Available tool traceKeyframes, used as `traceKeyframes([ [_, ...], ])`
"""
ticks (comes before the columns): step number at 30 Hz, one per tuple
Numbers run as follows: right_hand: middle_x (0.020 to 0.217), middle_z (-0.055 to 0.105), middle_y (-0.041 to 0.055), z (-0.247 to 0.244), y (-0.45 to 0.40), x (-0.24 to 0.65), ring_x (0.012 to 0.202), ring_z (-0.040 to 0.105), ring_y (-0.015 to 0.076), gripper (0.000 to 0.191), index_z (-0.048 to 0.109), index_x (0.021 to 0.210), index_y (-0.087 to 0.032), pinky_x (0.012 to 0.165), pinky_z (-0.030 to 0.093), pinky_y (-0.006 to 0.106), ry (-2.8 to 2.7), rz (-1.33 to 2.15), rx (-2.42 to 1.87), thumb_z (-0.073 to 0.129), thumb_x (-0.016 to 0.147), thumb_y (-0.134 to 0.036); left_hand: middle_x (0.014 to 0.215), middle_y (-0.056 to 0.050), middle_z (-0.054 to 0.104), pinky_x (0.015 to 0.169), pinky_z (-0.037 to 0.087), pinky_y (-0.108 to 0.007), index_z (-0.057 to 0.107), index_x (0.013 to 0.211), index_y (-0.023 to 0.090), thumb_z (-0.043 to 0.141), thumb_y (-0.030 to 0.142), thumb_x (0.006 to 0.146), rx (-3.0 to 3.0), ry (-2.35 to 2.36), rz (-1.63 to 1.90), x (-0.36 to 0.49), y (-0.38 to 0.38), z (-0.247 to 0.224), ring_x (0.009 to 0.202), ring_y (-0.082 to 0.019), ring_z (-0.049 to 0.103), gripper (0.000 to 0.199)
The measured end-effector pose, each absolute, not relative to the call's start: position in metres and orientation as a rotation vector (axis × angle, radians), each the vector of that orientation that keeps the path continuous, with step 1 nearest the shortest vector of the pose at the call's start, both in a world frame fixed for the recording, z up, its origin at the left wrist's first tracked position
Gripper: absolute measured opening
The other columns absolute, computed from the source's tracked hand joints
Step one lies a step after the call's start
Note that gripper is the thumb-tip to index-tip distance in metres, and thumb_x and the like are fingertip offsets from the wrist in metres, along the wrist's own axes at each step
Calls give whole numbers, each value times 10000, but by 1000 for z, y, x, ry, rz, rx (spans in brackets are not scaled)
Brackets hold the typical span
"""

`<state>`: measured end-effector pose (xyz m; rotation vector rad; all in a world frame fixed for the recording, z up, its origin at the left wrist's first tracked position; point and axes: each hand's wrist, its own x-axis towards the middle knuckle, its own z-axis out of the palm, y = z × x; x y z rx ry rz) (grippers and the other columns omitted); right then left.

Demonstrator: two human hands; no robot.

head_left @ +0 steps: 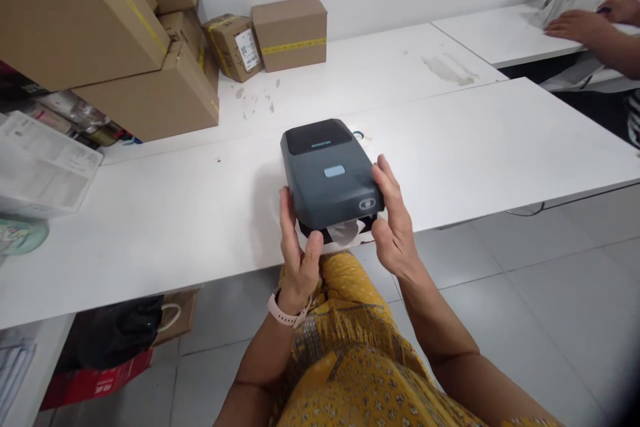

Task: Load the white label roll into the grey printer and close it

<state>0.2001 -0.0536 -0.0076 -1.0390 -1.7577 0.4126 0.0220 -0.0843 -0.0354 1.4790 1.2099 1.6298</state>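
Observation:
A dark grey label printer [327, 180] with a glossy black top panel and a pale blue button is at the table's front edge. From its near-side gap a whitish strip or sheet [346, 232] shows; its exact kind is unclear. My left hand [299, 250], with a pink band on the wrist, grips the printer's left side near the front corner. On the opposite side my right hand [395, 220] holds the right front corner, thumb low by the gap. The printer's underside is hidden, so I cannot tell whether it rests on the table.
Cardboard boxes [290, 33] with yellow tape stand at the back and left of the white table [480, 147]. A clear-wrapped package [45, 160] lies at far left. A roll of tape [359, 135] sits behind the printer. Another person's hand [575, 25] is at upper right.

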Motion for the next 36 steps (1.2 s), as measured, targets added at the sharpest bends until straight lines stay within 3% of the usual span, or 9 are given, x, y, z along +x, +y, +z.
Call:
traceKeyframes([
  [4, 1776, 211, 30, 33, -6, 194, 1659, 157, 362, 730, 270, 1655, -372, 1321, 220, 644, -1814, 214, -943, 217, 1030, -746, 1699, -82, 417, 1305, 321, -468, 394, 1596, 316, 536, 547, 1025, 1388, 1151, 1945, 8, -26, -16, 1552, -293, 445, 632],
  [8, 1732, 275, 58, 68, 57, 178, 1654, 201, 258, 708, 333, 1604, -342, 1335, 259, 516, -1795, 56, -926, 197, 1035, -742, 1612, -89, 520, 1302, 309, -472, 466, 1523, 299, 670, 561, 939, 1350, 1205, 1838, -12, 39, -24, 1546, -293, 448, 672],
  [12, 1677, 380, 91, 94, 106, 165, 1614, 277, 169, 649, 348, 1583, -286, 1310, 318, 401, -1828, 19, -951, 235, 1066, -661, 1683, -70, 433, 1318, 274, -490, 404, 1573, 321, 730, 418, 871, 1193, 1256, 1448, -21, 60, -51, 1594, -301, 359, 780],
  [19, 1608, 507, -38, 111, 161, 164, 1536, 409, 186, 615, 304, 1604, -449, 1229, 425, 348, -1942, 97, -1059, 296, 1033, -678, 1752, -58, 314, 1329, 257, -452, 211, 1663, 316, 730, 311, 813, 1126, 1109, 1264, -25, 49, -52, 1611, -275, 325, 996],
  [25, 1675, 414, 20, 116, 159, 164, 1581, 342, 307, 769, 287, 1631, -311, 1279, 330, 507, -1987, 30, -1006, 367, 997, -738, 1791, -108, 179, 1346, 187, -453, 54, 1694, 287, 878, 414, 724, 1220, 1126, 1208, -25, 46, -48, 1646, -301, 227, 1279],
  [28, 1661, 427, 67, 105, 125, 161, 1572, 351, 327, 625, 436, 1553, -281, 1279, 315, 539, -1926, -118, -981, 363, 1038, -628, 1776, -107, 221, 1335, 213, -480, 58, 1693, 315, 886, 393, 709, 1248, 1129, 1203, -25, 46, -51, 1632, -317, 258, 1289],
  [32, 1216, 735, 160, 73, 88, 165, 1209, 657, 353, 448, 706, 1221, -196, 1089, 483, 565, -2299, -70, -1054, 333, 1069, -393, 1721, -108, 336, 1304, 286, -484, 88, 1692, 300, 844, 300, 717, 1237, 1156, 1220, -22, 44, -47, 1588, -329, 334, 1234],
  [34, 1080, 779, 165, 57, 82, 168, 1061, 706, 332, 385, 748, 1127, -158, 991, 520, 515, -2645, 21, -1046, 391, 1036, -270, 1684, -118, 391, 1269, 348, -490, 64, 1696, 276, 811, 248, 712, 1199, 1166, 1206, -21, 42, -43, 1538, -339, 404, 1236],
  [36, 1070, 798, 170, 44, 82, 169, 1104, 703, 329, 330, 761, 1136, -136, 1032, 488, 491, -2927, 66, -980, 475, 978, -183, 1651, -122, 432, 1223, 412, -492, 28, 1700, 266, 778, 211, 705, 1155, 1166, 1182, -20, 41, -40, 1487, -344, 464, 1247],
])
